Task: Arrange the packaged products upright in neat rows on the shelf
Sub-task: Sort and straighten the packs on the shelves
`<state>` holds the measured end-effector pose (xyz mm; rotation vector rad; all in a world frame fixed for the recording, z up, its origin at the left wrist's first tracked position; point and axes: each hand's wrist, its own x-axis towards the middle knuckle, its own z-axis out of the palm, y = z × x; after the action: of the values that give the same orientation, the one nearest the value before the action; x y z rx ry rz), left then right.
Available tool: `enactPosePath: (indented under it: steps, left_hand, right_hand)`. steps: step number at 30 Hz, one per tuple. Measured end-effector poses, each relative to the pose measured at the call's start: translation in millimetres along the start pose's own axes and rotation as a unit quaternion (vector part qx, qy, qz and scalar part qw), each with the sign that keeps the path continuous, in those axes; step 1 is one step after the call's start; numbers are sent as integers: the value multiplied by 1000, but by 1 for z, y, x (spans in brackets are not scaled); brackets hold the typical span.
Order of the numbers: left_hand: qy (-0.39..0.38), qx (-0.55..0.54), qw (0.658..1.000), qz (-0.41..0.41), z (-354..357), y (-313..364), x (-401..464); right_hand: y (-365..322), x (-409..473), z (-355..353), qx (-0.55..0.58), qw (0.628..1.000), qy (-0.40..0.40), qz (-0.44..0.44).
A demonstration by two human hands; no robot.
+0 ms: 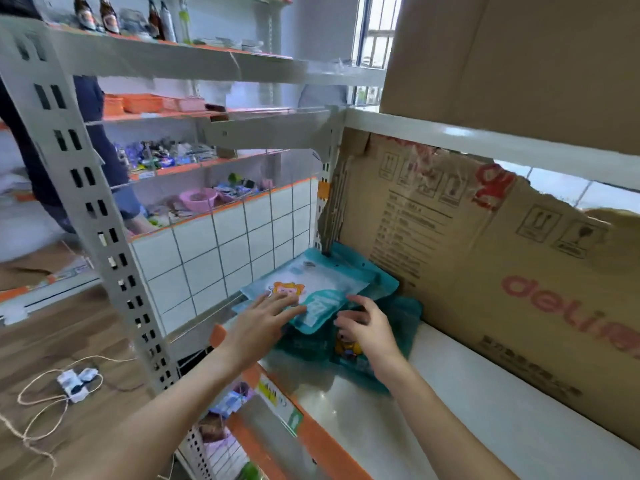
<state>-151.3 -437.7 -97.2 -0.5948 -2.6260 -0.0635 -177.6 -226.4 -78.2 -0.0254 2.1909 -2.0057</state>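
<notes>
On the white shelf (pixel 467 420), teal packages (pixel 325 289) lie flat in a loose heap at its 10 o'clock corner against the cardboard sheet (pixel 485 258), the left hand (pixel 263 320) resting flat-fingered on the top pack, the right hand (pixel 363 323) hovering loosely curled at the heap's 3 o'clock, grasping nothing

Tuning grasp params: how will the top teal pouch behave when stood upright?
The top teal pouch looks flat and thin, so probably floppy and light. Its glossy film suggests slippery. It lies tilted on other pouches; upright it will likely tip without the cardboard behind.
</notes>
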Motion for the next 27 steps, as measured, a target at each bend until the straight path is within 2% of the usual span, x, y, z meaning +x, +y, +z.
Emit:
enactPosePath:
  steps: [4, 12, 18, 21, 24, 27]
  left_hand:
    - [81, -43, 995, 47, 12, -16, 0]
    - [162, -80, 979, 97, 26, -8, 1]
    - [160, -106, 972, 132, 30, 12, 2]
    - [134, -119, 973, 143, 25, 12, 0]
    - [113, -164, 975, 97, 14, 4, -3]
    - [95, -221, 970, -38, 10, -12, -1]
  right_hand:
    - [-2, 7, 13, 45, 999, 15, 20]
    - [2, 12, 21, 71, 997, 34, 27]
    - [7, 12, 20, 36, 997, 68, 25]
    - [9, 8, 15, 40, 996, 74, 19]
    - [13, 2, 6, 47, 996, 70, 10]
    - [14, -5, -4, 69, 995, 65, 7]
